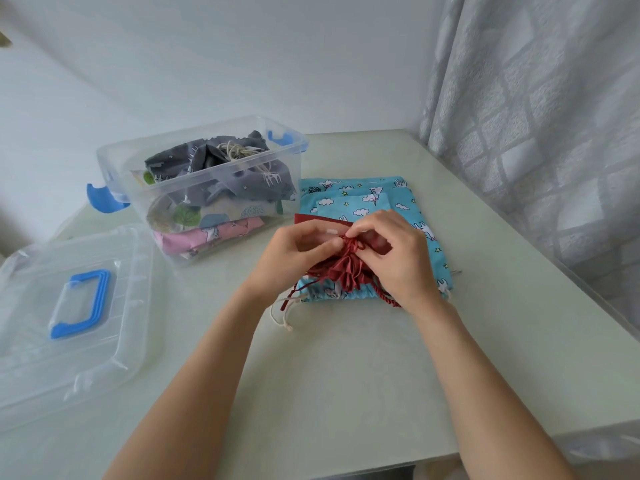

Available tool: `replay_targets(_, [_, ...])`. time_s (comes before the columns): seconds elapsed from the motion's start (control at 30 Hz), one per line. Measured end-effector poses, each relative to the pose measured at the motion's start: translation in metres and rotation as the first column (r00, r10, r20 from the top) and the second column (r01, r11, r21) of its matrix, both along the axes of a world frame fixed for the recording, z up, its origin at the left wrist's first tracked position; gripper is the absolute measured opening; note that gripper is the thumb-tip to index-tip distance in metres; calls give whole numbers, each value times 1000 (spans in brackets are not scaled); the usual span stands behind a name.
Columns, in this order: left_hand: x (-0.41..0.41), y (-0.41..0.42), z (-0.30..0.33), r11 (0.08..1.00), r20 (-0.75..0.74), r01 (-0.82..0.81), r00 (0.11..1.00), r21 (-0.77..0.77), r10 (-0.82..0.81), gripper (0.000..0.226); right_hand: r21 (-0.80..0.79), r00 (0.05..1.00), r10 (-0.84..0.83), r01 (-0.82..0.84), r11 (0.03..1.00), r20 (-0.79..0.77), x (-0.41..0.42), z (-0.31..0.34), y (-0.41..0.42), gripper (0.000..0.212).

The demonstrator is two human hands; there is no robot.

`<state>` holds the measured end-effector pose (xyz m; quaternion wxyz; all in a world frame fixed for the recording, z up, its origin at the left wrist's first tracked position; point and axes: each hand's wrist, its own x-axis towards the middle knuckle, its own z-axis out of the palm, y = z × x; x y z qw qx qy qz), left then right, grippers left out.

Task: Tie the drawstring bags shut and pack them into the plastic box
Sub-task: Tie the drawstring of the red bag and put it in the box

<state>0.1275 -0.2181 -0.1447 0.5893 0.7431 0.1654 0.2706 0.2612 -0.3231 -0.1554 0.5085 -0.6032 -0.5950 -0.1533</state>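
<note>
The red drawstring bag (346,268) lies bunched on the blue bags (367,199) beside the plastic box (207,188); it looks soft, light and floppy. The left hand (294,254) and right hand (398,251) both pinch its cord (353,244) at the gathered neck, probably the best place to hold.

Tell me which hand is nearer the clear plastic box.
Left. The left hand is just in front of the clear plastic box's near right corner, pinching the red drawstring bag. The right hand grips the same bag from its far side, farther from the box.

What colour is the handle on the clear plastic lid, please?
Blue; the handle shows best in the head view.
</note>
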Motion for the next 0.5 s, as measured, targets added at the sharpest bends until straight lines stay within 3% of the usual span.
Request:
replay_targets(0.1, [-2, 3, 2, 999, -1, -26, 1000, 28, 26, 9, -19, 999, 20, -19, 1000, 29, 3, -2, 0, 14])
replay_targets(0.23, [-5, 6, 5, 964, 25, -105, 995, 243, 101, 9, -32, 998, 48, -47, 998, 31, 9, -4, 1, 11])
replay_targets(0.5, [-10, 12, 4, 959, 0, -106, 994, 261, 110, 17, -61, 995, 79, -83, 995, -56, 12, -3, -5, 17])
